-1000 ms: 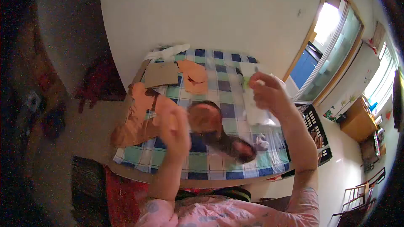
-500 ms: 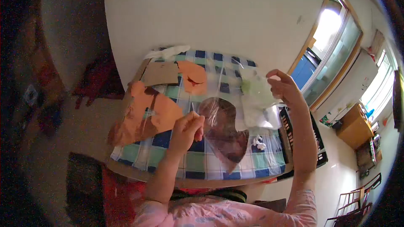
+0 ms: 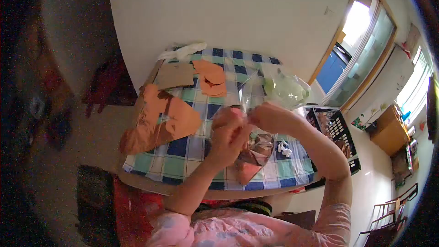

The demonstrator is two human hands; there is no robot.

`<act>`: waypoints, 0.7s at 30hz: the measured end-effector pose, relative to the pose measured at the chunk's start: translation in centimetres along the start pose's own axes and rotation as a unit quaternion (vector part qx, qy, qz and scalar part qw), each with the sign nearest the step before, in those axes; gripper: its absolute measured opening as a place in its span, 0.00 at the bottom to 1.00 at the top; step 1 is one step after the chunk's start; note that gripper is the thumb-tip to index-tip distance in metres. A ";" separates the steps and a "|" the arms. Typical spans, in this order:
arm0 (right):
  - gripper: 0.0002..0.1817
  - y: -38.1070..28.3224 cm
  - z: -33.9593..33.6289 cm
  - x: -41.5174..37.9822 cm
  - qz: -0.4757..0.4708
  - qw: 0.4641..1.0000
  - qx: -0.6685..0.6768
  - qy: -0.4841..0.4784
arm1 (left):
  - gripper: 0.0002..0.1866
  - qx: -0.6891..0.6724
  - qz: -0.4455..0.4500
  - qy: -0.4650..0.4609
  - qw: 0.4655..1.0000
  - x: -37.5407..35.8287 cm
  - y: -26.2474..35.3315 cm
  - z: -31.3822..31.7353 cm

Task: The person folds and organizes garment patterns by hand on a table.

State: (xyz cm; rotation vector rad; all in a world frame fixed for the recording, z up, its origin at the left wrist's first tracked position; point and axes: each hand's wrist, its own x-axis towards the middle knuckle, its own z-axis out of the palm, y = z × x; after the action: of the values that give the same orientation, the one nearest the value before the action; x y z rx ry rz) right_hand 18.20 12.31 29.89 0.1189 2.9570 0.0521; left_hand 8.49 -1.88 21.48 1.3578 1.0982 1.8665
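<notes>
My left hand (image 3: 227,141) is closed near the table's middle, with fingers bent around gathered clear plastic film (image 3: 246,100). Right beside it, my right hand (image 3: 274,117) pinches the same film, and the fingertips of both hands nearly meet. A glossy dark brown and pinkish sheet (image 3: 259,148) lies under and in front of the hands, partly hidden by them. To the left is a large orange-brown paper piece (image 3: 183,121) with a torn or cut outline. Farther back lies a smaller orange piece (image 3: 211,75) with a slit.
A checked cloth (image 3: 192,174) covers the table. Brown cardboard (image 3: 176,76) and a white crumpled bag (image 3: 185,51) lie at the back left. A pale green plastic bag (image 3: 290,89) is at the back right, above a black basket (image 3: 336,126). White crumpled scraps (image 3: 284,149) sit nearby.
My right hand has come down and left from its raised position to meet my left hand, which has moved right. Clear film is now bunched between them, and the brown sheet looks more crumpled.
</notes>
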 end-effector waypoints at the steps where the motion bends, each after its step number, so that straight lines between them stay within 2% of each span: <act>1: 0.12 0.6 0.0 0.9 0.044 0.995 0.053 -0.065 | 0.11 0.021 0.012 0.007 1.000 -0.1 -0.1 0.3; 4: 0.09 0.6 -3.1 -0.1 0.047 0.940 0.307 -0.137 | 0.08 0.085 0.038 0.002 0.996 -0.2 0.1 0.2; 5: 0.09 2.8 -1.3 1.6 -0.008 0.888 0.341 -0.310 | 0.07 0.107 0.041 0.001 0.993 -0.5 0.1 0.1; 6: 0.09 6.2 2.3 4.3 -0.063 0.802 0.363 -0.471 | 0.06 0.087 0.069 -0.007 0.994 -0.7 -0.7 0.5; 7: 0.09 6.9 4.3 5.2 -0.084 0.770 0.378 -0.507 | 0.06 0.067 0.097 -0.013 0.993 -0.7 -2.0 1.3; 8: 0.09 6.3 5.3 5.0 -0.092 0.802 0.389 -0.443 | 0.05 0.046 0.126 -0.018 0.991 -0.8 -2.9 2.1; 10: 0.10 4.1 7.4 4.5 -0.118 0.884 0.384 -0.239 | 0.05 0.141 0.142 -0.012 0.980 -1.2 -1.0 3.3; 12: 0.11 3.1 10.6 5.1 -0.161 0.922 0.336 -0.104 | 0.06 0.236 0.123 -0.011 0.964 -1.7 0.1 3.8; 13: 0.12 2.9 12.2 5.7 -0.184 0.932 0.307 -0.061 | 0.06 0.237 0.132 -0.015 0.962 -1.9 0.1 3.8; 15: 0.13 3.1 15.0 6.2 -0.202 0.946 0.252 -0.010 | 0.06 0.239 0.147 -0.027 0.959 -2.8 0.1 3.8; 17: 0.14 3.7 17.9 6.5 -0.211 0.959 0.186 0.022 | 0.07 0.170 0.119 -0.017 0.978 -6.0 -7.6 3.2; 19: 0.16 4.3 21.2 6.3 -0.214 0.967 0.130 0.045 | 0.10 0.125 0.042 0.053 0.990 -7.6 -9.9 0.6; 20: 0.17 4.7 22.9 6.4 -0.215 0.969 0.108 0.053 | 0.13 0.116 -0.020 0.118 0.986 -8.2 -9.6 -2.2; 21: 0.17 5.0 24.2 6.3 -0.206 0.971 0.111 0.046 | 0.16 0.102 -0.086 0.180 0.975 -10.6 -13.5 -4.8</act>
State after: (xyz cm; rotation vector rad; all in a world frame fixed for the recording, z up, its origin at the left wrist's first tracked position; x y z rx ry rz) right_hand 16.84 18.44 5.17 -0.4801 3.0006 -0.3391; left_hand 7.11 -5.25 4.00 1.0101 1.5748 1.9574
